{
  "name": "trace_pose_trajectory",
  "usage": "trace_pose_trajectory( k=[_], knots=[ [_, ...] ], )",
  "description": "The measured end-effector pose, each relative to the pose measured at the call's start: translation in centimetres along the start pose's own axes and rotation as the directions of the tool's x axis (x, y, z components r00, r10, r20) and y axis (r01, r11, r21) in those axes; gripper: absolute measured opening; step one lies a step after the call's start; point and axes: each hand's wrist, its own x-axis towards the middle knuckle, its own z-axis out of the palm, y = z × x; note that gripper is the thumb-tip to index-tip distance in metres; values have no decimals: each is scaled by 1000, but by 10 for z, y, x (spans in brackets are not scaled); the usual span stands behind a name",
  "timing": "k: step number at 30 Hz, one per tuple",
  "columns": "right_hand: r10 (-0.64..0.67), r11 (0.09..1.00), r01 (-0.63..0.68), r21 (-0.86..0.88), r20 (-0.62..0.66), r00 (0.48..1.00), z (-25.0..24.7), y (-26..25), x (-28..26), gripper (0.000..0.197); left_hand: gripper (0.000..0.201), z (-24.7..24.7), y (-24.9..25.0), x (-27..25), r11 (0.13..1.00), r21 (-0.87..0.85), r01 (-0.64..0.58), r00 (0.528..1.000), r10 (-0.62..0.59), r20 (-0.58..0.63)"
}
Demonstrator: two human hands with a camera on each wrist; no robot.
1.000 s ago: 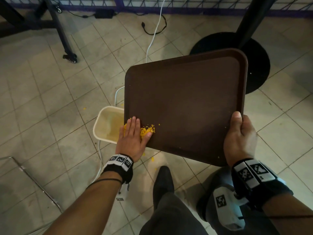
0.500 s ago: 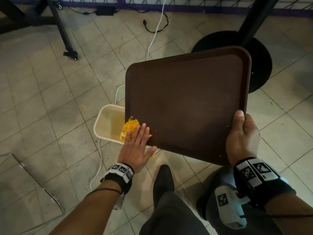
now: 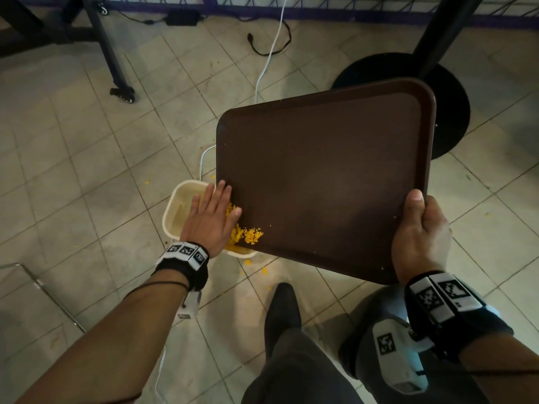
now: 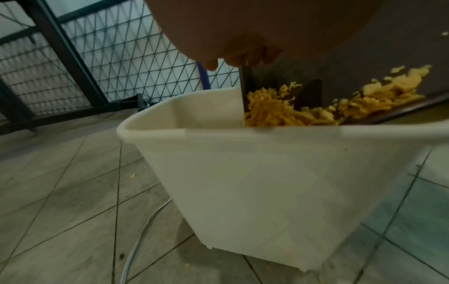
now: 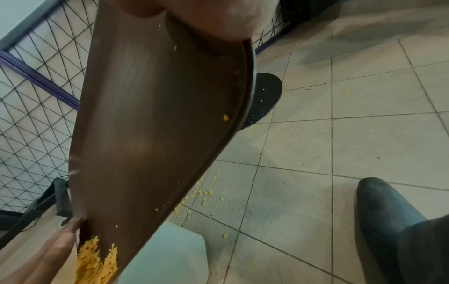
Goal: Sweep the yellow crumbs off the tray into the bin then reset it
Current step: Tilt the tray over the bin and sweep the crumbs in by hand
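Note:
A brown tray (image 3: pixel 326 182) hangs tilted over a cream bin (image 3: pixel 178 212) on the floor, its lower left corner above the bin. My right hand (image 3: pixel 420 237) grips the tray's near right edge, thumb on top. My left hand (image 3: pixel 213 217) lies flat with straight fingers against the tray's left edge, over the bin. Yellow crumbs (image 3: pixel 248 235) pile at the tray's lower left corner beside that hand. In the left wrist view the crumbs (image 4: pixel 279 109) sit at the bin's rim (image 4: pixel 218 132). The right wrist view shows the tray (image 5: pixel 150 124) sloping down to the crumbs (image 5: pixel 97 263).
Spilled crumbs (image 5: pixel 204 194) dot the tiled floor by the bin. A white cable (image 3: pixel 271 51) runs past the bin. A black round table base (image 3: pixel 449 91) stands behind the tray, a wheeled black frame (image 3: pixel 122 91) at far left. My dark shoe (image 3: pixel 284 310) is near the bin.
My left hand moved forward along the tray's left edge, now over the bin. Part of the crumb pile left the tray; a smaller pile stays at the lower corner.

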Motion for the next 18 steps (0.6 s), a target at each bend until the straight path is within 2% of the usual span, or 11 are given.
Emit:
trace_pose_trajectory(
  k=[3, 7, 9, 11, 12, 14, 16, 18],
  knots=[
    [-1, 1000, 1, 0, 0, 1000, 0, -1, 0, 42, 72, 8, 8, -3, 999, -41, 20, 998, -18, 66],
    [-16, 1000, 16, 3, -6, 1000, 0, -1, 0, 42, 72, 26, 13, -34, 998, -53, 24, 996, -19, 86],
    [-22, 1000, 22, 8, -2, 1000, 0, -1, -2, 42, 70, 28, 14, -43, 997, -78, 30, 997, -24, 80],
    [-23, 1000, 23, 12, 0, 1000, 1, -1, -3, 42, 66, 22, 22, -47, 992, -120, 28, 999, -25, 24],
    [-23, 1000, 23, 11, 0, 1000, 1, -2, -3, 42, 63, 17, 32, -50, 990, -140, 3, 1000, -5, -12],
    [-23, 1000, 23, 12, -1, 1000, 0, -2, -3, 41, 62, 12, 58, -58, 981, -152, -119, 992, 113, -46],
    [-21, 1000, 21, 20, -3, 1000, 0, -3, -2, 39, 63, 17, 82, -70, 961, -92, -259, 966, 258, -22],
    [-25, 999, 25, 21, -10, 1000, 0, -3, -2, 39, 65, 29, 86, -77, 954, -31, -297, 954, 298, 25]
  ],
)
